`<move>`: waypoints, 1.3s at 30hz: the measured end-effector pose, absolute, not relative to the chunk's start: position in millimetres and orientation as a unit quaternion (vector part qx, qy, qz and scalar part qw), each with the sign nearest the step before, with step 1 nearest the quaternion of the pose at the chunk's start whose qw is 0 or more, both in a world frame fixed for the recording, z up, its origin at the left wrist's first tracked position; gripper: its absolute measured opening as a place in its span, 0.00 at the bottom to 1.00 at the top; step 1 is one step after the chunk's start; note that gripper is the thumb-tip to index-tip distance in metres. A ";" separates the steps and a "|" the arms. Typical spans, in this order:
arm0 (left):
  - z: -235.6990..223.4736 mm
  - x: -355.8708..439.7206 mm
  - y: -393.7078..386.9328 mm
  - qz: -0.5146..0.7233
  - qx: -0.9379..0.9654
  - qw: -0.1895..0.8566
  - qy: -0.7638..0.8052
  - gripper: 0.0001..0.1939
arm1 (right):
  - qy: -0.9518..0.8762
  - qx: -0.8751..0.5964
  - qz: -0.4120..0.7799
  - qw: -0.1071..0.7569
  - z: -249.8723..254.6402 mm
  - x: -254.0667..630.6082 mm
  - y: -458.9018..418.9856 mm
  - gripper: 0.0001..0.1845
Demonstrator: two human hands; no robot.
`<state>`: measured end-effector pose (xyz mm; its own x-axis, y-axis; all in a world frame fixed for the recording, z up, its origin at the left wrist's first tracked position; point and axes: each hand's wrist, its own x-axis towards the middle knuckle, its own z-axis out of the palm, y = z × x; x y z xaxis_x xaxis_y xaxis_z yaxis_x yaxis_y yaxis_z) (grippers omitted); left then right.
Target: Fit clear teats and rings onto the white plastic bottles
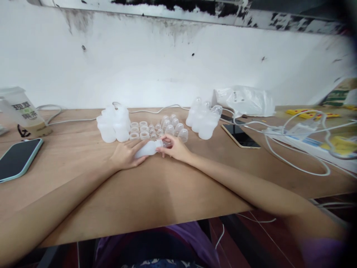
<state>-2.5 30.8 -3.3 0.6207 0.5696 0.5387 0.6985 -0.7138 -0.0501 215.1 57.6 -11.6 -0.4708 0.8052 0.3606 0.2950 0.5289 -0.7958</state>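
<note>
Step in hand, as judged: work at the neck of one bottle, most likely seating or turning an end piece. The person's left hand [127, 154] lies at the base end, its fingers and thumb clamped round the body of a frosted white, rounded plastic bottle [147, 149]. This bottle is near the middle of the desk [173, 193], on its side, neck to the right; whether it rests fully on the wood cannot be told. The right hand [176, 147] has thumb and fingers pinched on a clear, dome-ended plastic piece [166, 144] at the neck. A move there calls for a firm left hold against rolling and both parts in line; a skewed piece could bind.

Appearance, left to right: base largely covered by the palm; body smooth, cloudy, apparently unmarked; a whitish band at the neck; clear tip partly hidden by fingers. Seating not resolvable.

Beyond the hands, left to right: a cluster of upright frosted white bottles [109, 125], no clear domes visible; whitish plastic rings [144, 129] in rows; small clear teat-shaped pieces [158, 133]; larger clear domed plastic covers [170, 129]; a second cluster of frosted bottles topped with clear domes [205, 123], judged assembled.
</note>
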 end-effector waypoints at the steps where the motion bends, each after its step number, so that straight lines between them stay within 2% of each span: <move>1: -2.4 -3.5 31.2 -0.252 -0.890 0.128 -0.358 0.25 | -0.801 -0.334 0.320 0.379 -10.3 215.0 56.8 0.18; 3: 0.3 -4.4 31.7 -0.257 -0.884 0.099 -0.378 0.25 | -0.825 -0.294 0.287 0.388 -7.4 214.3 55.1 0.18; 8: 5.0 -3.5 32.0 -0.268 -0.866 -0.054 -0.419 0.26 | -0.852 -0.228 0.231 0.410 -2.4 213.7 50.9 0.16; 10: 4.8 -3.7 32.3 -0.273 -0.867 -0.073 -0.411 0.26 | -0.854 -0.232 0.222 0.409 -2.0 214.3 50.4 0.18; 13: 2.2 -4.1 32.1 -0.270 -0.884 0.005 -0.382 0.26 | -0.845 -0.276 0.220 0.402 -3.2 215.5 51.9 0.20; 16: -2.6 -3.5 32.1 -0.258 -0.898 0.122 -0.336 0.25 | -0.838 -0.330 0.234 0.367 -5.3 216.1 54.1 0.15; 20: -7.2 -2.0 33.1 -0.248 -0.890 0.186 -0.334 0.24 | -0.833 -0.345 0.257 0.346 -6.1 215.8 54.3 0.14; 25: -3.8 -3.4 33.5 -0.256 -0.869 0.191 -0.379 0.25 | -0.816 -0.281 0.309 0.401 -7.1 215.9 53.5 0.25; 29: -3.1 -4.8 33.8 -0.264 -0.869 0.186 -0.375 0.25 | -0.796 -0.287 0.349 0.404 -10.0 215.5 57.2 0.21; 32: -4.9 -4.3 33.9 -0.264 -0.878 0.186 -0.354 0.25 | -0.798 -0.324 0.351 0.367 -9.5 215.4 59.0 0.14; 34: -5.5 -3.8 33.7 -0.268 -0.878 0.186 -0.351 0.24 | -0.814 -0.320 0.336 0.350 -8.0 215.6 57.8 0.13; 39: -3.8 -4.6 33.4 -0.281 -0.865 0.174 -0.377 0.25 | -0.836 -0.272 0.287 0.380 -6.4 216.4 53.7 0.24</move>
<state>-4.6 33.4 -3.8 0.5582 0.5539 0.6177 0.7494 -0.6561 -0.0889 216.4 53.7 -6.4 -0.5640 0.6729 0.4787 0.2366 0.6871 -0.6870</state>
